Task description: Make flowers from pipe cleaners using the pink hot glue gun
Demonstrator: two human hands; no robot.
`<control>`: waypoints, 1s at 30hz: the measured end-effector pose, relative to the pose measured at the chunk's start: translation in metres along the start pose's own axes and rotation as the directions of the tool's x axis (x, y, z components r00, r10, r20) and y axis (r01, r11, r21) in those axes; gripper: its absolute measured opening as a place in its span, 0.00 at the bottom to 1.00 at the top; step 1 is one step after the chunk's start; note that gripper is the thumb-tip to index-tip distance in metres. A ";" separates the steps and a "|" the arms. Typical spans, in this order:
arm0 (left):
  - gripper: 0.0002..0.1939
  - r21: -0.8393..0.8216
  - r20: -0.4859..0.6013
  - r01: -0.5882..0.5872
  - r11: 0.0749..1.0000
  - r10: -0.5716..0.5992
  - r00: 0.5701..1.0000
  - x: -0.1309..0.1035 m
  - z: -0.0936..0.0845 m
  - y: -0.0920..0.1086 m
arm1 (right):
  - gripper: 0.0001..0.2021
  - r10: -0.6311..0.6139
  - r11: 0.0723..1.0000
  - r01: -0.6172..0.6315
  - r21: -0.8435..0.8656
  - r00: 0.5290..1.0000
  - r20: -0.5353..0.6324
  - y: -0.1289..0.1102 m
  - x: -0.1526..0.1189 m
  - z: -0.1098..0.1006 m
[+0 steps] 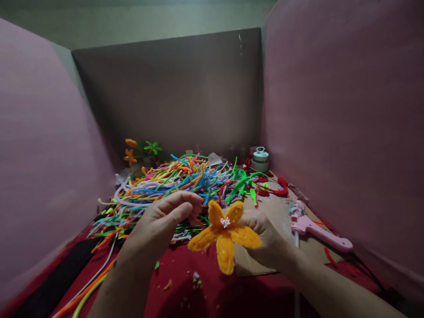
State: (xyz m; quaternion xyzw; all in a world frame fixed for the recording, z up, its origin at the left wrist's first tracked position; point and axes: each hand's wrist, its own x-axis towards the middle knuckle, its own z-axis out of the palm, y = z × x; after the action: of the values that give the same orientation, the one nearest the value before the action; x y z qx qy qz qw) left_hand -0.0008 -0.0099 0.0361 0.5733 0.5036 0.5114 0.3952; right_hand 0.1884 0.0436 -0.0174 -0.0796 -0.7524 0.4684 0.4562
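A flower (225,247) with several fuzzy orange petals, apparently shaped from pipe cleaners, faces me. Small white bead-like bits (225,222) cluster at its centre. My right hand (260,227) is closed on the flower from behind; the petals hide most of the fingers and the grip point. Just left of the petals, my left hand (175,212) hovers with loosely curled fingers, thumb a little apart from the index finger, and nothing visible in it. Behind both hands lies a big pile of multicoloured pipe cleaners (165,190).
A pink hot glue gun (323,234) rests at right on a cardboard sheet (274,212). Green and red fuzzy pieces (243,183) lie near a mint lidded jar (260,160). Finished-looking flowers (130,157) stand back left. Scraps dot the red cloth (179,296); pink panels flank both sides.
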 end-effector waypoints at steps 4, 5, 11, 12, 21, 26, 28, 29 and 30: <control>0.09 0.128 0.182 0.146 0.981 -0.168 0.969 -0.007 0.015 0.024 | 0.08 -0.055 0.997 0.057 -0.061 0.998 0.035 -0.002 -0.001 0.001; 0.09 0.125 0.194 0.162 0.979 -0.185 0.963 -0.008 0.020 0.028 | 0.08 -0.059 0.995 0.061 -0.073 0.998 0.034 -0.002 -0.001 0.001; 0.09 0.095 0.024 0.099 0.991 -0.101 0.995 -0.015 0.037 0.024 | 0.09 -0.061 0.996 0.062 -0.066 0.998 0.009 0.000 0.000 0.002; 0.09 0.107 0.000 0.086 0.991 -0.086 0.996 -0.016 0.039 0.021 | 0.08 -0.055 0.997 0.055 -0.060 0.998 0.008 0.000 0.000 0.002; 0.08 0.052 -0.104 -0.007 0.999 0.012 0.994 -0.018 0.048 0.007 | 0.10 -0.091 0.994 0.091 -0.057 0.996 0.009 0.003 0.001 0.002; 0.08 0.049 -0.147 -0.032 0.998 0.039 0.988 -0.019 0.050 0.004 | 0.10 -0.087 0.995 0.087 -0.053 0.996 -0.002 0.003 0.001 0.002; 0.07 0.048 -0.157 -0.038 0.998 0.045 0.987 -0.020 0.051 0.003 | 0.10 -0.085 0.995 0.084 -0.056 0.996 0.001 0.003 0.001 0.002; 0.07 0.046 -0.157 -0.037 0.998 0.044 0.987 -0.021 0.051 0.002 | 0.10 -0.083 0.995 0.083 -0.059 0.997 0.002 0.003 0.001 0.002; 0.07 0.042 -0.160 -0.036 0.998 0.043 0.986 -0.021 0.052 0.002 | 0.10 -0.088 0.994 0.088 -0.061 0.996 0.006 0.003 0.001 0.002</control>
State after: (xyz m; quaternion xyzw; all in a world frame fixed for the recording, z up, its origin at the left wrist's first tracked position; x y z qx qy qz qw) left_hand 0.0512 -0.0276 0.0254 0.5477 0.5323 0.5537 0.3318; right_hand 0.1857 0.0447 -0.0198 -0.0598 -0.7699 0.4246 0.4725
